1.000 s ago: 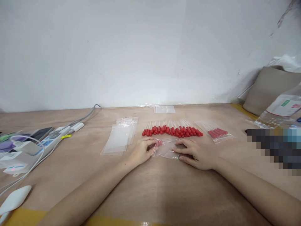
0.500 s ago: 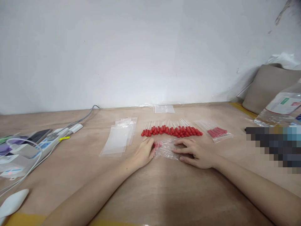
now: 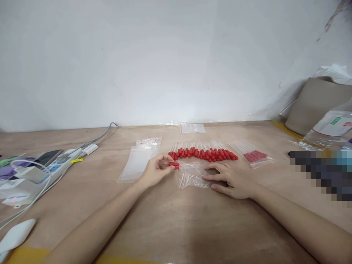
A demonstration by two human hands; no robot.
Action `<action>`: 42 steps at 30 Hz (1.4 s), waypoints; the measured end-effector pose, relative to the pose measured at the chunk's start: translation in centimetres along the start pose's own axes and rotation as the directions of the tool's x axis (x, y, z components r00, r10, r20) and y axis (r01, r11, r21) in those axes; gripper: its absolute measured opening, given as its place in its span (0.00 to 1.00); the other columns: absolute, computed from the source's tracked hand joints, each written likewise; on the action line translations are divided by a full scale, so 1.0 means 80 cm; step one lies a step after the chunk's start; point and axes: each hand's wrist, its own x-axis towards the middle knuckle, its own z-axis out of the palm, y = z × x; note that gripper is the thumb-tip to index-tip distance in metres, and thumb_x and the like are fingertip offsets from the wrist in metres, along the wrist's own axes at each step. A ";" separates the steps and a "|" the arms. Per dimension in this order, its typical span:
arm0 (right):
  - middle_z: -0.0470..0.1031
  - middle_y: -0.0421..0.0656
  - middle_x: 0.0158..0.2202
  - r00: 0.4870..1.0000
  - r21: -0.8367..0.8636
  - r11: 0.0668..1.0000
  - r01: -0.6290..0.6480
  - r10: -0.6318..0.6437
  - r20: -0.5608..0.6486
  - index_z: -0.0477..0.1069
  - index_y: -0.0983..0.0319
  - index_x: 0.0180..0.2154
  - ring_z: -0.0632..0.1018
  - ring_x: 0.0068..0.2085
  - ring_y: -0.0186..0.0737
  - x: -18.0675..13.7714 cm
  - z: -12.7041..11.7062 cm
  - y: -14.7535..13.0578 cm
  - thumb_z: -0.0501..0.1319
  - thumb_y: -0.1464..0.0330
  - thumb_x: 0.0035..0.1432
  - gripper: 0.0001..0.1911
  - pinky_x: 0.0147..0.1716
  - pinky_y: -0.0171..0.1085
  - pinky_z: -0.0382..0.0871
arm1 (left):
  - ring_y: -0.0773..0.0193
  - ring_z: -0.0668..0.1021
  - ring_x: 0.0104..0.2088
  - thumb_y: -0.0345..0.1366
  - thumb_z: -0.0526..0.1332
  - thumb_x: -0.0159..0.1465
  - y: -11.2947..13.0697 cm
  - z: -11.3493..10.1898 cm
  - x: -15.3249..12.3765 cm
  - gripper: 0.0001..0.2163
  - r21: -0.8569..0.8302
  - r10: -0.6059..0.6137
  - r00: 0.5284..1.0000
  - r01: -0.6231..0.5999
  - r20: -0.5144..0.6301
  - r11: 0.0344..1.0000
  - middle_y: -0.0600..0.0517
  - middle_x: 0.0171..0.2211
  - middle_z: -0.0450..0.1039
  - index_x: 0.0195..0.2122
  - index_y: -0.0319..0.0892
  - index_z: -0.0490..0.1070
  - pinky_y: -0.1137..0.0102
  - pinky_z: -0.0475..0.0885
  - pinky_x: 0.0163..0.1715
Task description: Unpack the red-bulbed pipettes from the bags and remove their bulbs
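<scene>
left hand (image 3: 156,171): fingers curled shut, pinching the held droppers (image 3: 174,165) by their red bulb ends; looks like two bulbs, exact count not clear; bulbs point right, toward the mouth of the open bag (image 3: 192,175), just short of it

right hand (image 3: 230,180): fingers spread and flat, nothing gripped; fingertips press on the right part of the open bag, pinning it to the desk (image 3: 176,220); the bag is clear plastic with a red zip line at its left edge, lying flat between the two hands; can't tell whether anything is inside

just behind the bag: dropper row (image 3: 202,154), red bulbs toward the person, clear stems pointing at the wall, packed side by side; the held droppers sit near the row's left end, not touching it

right of the row: filled bag (image 3: 254,156), red bulbs showing through; left of the row: empty bag stack (image 3: 140,159), flat, slightly fanned; one spare bag (image 3: 192,128) far back by the wall

desk left edge: power strip (image 3: 59,163) with grey cable, phone (image 3: 47,156) beside it, white cables looped; far right: water bottle (image 3: 328,130) lying tilted, beige cushion (image 3: 312,104) behind it
</scene>
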 end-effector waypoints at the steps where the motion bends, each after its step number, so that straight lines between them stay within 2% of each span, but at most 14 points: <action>1: 0.60 0.46 0.53 1.000 0.003 1.000 0.002 -0.002 -0.001 0.65 0.52 0.51 0.63 0.53 0.46 0.000 0.000 0.000 0.52 0.60 0.57 0.19 0.51 0.50 0.55 | 0.61 0.78 0.34 0.36 0.63 0.51 0.004 -0.010 0.004 0.10 0.011 -0.021 1.000 0.021 -0.004 1.000 0.48 0.32 0.75 0.32 0.38 0.67 0.67 0.73 0.34; 4: 0.60 0.46 0.53 1.000 0.009 1.000 0.000 0.000 -0.003 0.65 0.52 0.51 0.63 0.53 0.46 0.000 0.000 0.000 0.52 0.60 0.57 0.19 0.51 0.50 0.55 | 0.60 0.78 0.32 0.38 0.65 0.49 0.027 -0.046 0.013 0.12 0.068 -0.021 1.000 0.022 -0.009 0.997 0.49 0.29 0.76 0.31 0.38 0.69 0.65 0.75 0.34; 8: 0.60 0.46 0.53 1.000 0.013 1.000 -0.005 0.005 0.012 0.64 0.52 0.51 0.63 0.53 0.46 0.000 0.000 0.001 0.52 0.60 0.57 0.19 0.51 0.50 0.56 | 0.59 0.79 0.33 0.39 0.65 0.49 0.066 -0.094 0.011 0.11 0.184 0.130 0.984 -0.107 -0.119 0.977 0.48 0.31 0.76 0.31 0.39 0.71 0.61 0.75 0.38; 11: 0.60 0.46 0.53 1.000 0.008 1.000 0.003 -0.003 0.018 0.64 0.51 0.52 0.63 0.53 0.46 0.000 0.001 0.003 0.52 0.60 0.57 0.19 0.51 0.50 0.56 | 0.60 0.78 0.36 0.39 0.64 0.51 0.077 -0.109 0.008 0.11 0.353 0.295 0.927 -0.203 -0.231 0.913 0.48 0.34 0.75 0.32 0.39 0.72 0.61 0.74 0.42; 13: 0.60 0.47 0.53 1.000 0.002 1.000 0.008 -0.008 0.015 0.63 0.51 0.52 0.63 0.53 0.46 0.000 0.002 0.004 0.52 0.60 0.57 0.20 0.50 0.50 0.57 | 0.62 0.77 0.37 0.39 0.62 0.53 0.069 -0.103 0.013 0.10 0.465 0.408 0.871 -0.251 -0.273 0.849 0.49 0.35 0.74 0.34 0.40 0.71 0.63 0.73 0.43; 15: 0.60 0.47 0.53 1.000 0.000 1.000 0.008 -0.008 0.009 0.63 0.51 0.52 0.63 0.53 0.46 0.000 0.002 0.004 0.52 0.60 0.57 0.20 0.50 0.50 0.57 | 0.63 0.77 0.38 0.38 0.59 0.56 0.052 -0.089 0.023 0.08 0.561 0.482 0.845 -0.290 -0.230 0.776 0.51 0.36 0.74 0.36 0.41 0.71 0.65 0.73 0.43; 20: 0.60 0.46 0.52 1.000 -0.003 1.000 0.007 -0.007 0.009 0.64 0.52 0.51 0.63 0.53 0.46 0.000 -0.001 0.002 0.52 0.59 0.57 0.20 0.50 0.50 0.57 | 0.63 0.76 0.39 0.33 0.53 0.60 0.002 -0.047 0.052 0.09 0.688 0.486 0.871 -0.392 0.064 0.611 0.50 0.40 0.74 0.39 0.44 0.70 0.67 0.70 0.43; 23: 0.60 0.46 0.52 1.000 -0.028 1.000 0.002 -0.002 0.017 0.64 0.52 0.51 0.63 0.53 0.45 0.001 -0.002 0.001 0.52 0.59 0.58 0.19 0.50 0.49 0.57 | 0.60 0.75 0.43 0.29 0.53 0.59 -0.012 -0.032 0.059 0.13 0.694 0.428 0.878 -0.446 0.215 0.565 0.48 0.43 0.72 0.43 0.44 0.69 0.66 0.69 0.42; 25: 0.60 0.46 0.52 1.000 -0.031 1.000 0.003 -0.003 0.014 0.64 0.52 0.51 0.63 0.53 0.45 0.001 -0.002 0.001 0.52 0.59 0.58 0.19 0.50 0.49 0.57 | 0.59 0.74 0.44 0.27 0.53 0.57 -0.015 -0.024 0.061 0.14 0.698 0.392 0.881 -0.455 0.264 0.553 0.48 0.43 0.72 0.44 0.45 0.69 0.66 0.68 0.43; 29: 0.60 0.46 0.52 1.000 -0.016 1.000 0.016 -0.015 0.009 0.64 0.52 0.51 0.63 0.53 0.45 0.001 -0.002 0.002 0.52 0.60 0.57 0.19 0.50 0.49 0.57 | 0.60 0.75 0.40 0.29 0.54 0.59 -0.017 -0.013 0.062 0.12 0.715 0.345 0.903 -0.417 0.255 0.561 0.49 0.40 0.73 0.42 0.45 0.70 0.66 0.69 0.41; 33: 0.60 0.46 0.52 1.000 -0.011 1.000 0.004 -0.004 0.013 0.64 0.51 0.51 0.63 0.53 0.45 0.001 -0.001 0.002 0.52 0.60 0.57 0.19 0.50 0.49 0.57 | 0.61 0.75 0.40 0.34 0.55 0.59 -0.018 -0.011 0.063 0.10 0.656 0.370 0.905 -0.409 0.208 0.634 0.50 0.40 0.73 0.42 0.45 0.70 0.67 0.69 0.43; 35: 0.60 0.46 0.52 1.000 -0.008 1.000 0.002 -0.002 0.013 0.64 0.51 0.51 0.63 0.52 0.45 0.001 -0.001 0.001 0.52 0.59 0.57 0.19 0.50 0.49 0.57 | 0.61 0.74 0.42 0.36 0.56 0.59 -0.020 -0.014 0.062 0.10 0.612 0.376 0.918 -0.371 0.127 0.698 0.50 0.42 0.73 0.42 0.44 0.70 0.66 0.68 0.45; 38: 0.61 0.46 0.52 1.000 -0.008 1.000 0.002 -0.002 -0.001 0.65 0.52 0.51 0.63 0.52 0.45 0.001 -0.001 0.001 0.52 0.60 0.57 0.19 0.51 0.49 0.56 | 0.60 0.73 0.45 0.37 0.55 0.60 -0.028 -0.020 0.059 0.11 0.564 0.322 0.947 -0.263 -0.005 0.782 0.49 0.43 0.72 0.42 0.42 0.71 0.64 0.66 0.48; 42: 0.60 0.47 0.53 1.000 0.001 1.000 0.005 -0.005 0.008 0.64 0.52 0.51 0.63 0.53 0.45 0.001 -0.001 0.001 0.52 0.60 0.57 0.19 0.51 0.49 0.55 | 0.59 0.71 0.48 0.39 0.56 0.59 -0.038 -0.019 0.054 0.14 0.530 0.308 0.951 -0.274 0.026 0.803 0.47 0.47 0.69 0.44 0.42 0.70 0.63 0.64 0.51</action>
